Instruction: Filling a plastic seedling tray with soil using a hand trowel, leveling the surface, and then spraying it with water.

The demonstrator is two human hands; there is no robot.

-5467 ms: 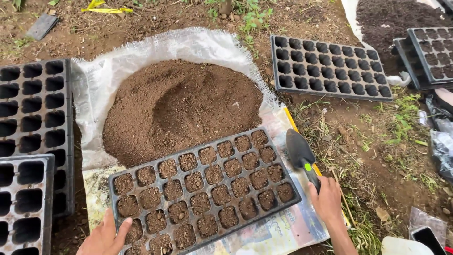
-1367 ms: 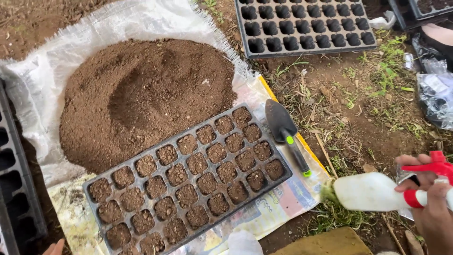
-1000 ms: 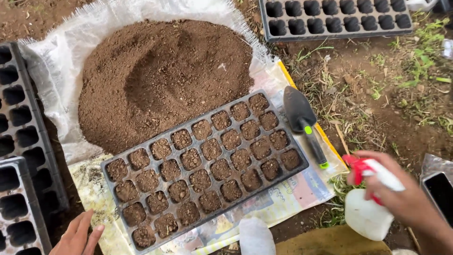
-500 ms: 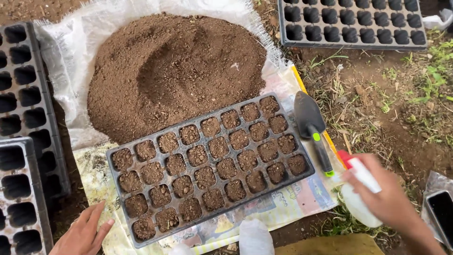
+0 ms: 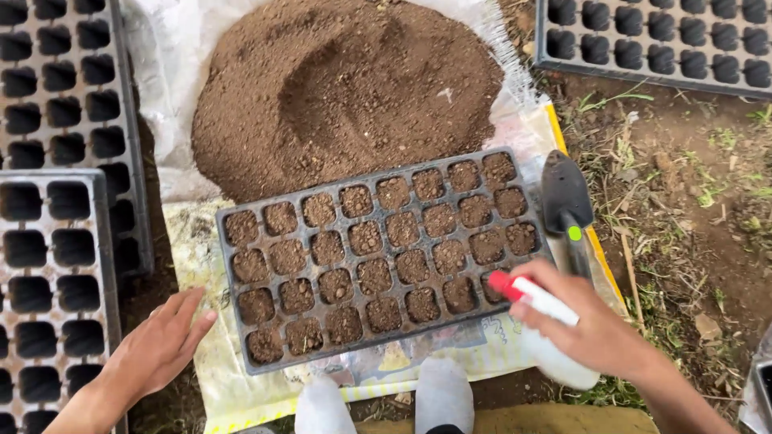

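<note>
Soil heap [image 5: 346,88]: brown, dished in the middle, on a white woven sheet [image 5: 173,96], upper centre of the frame.

Empty cell trays [image 5: 56,201]: black, stacked along the left edge; another black tray [image 5: 659,44] at the upper right.

Filled seedling tray [image 5: 378,253]: black, every cell holding soil, lying tilted at centre frame on a printed sack [image 5: 450,362].

Right hand [image 5: 591,329]: lower right, fingers wrapped around a white spray bottle [image 5: 555,354] with a red nozzle [image 5: 505,283]; the nozzle sits over the tray's lower right corner cells.

Left hand [image 5: 157,345]: lower left, fingers relaxed and spread flat, empty, just beside the tray's lower left corner.

Hand trowel [image 5: 567,209]: black blade, green dot on the handle, lying just right of the tray.

Step, as judged: wetting the filled cells is starting at the near right corner. Next move calls for squeezing the trigger and sweeping the nozzle row by row.
</note>
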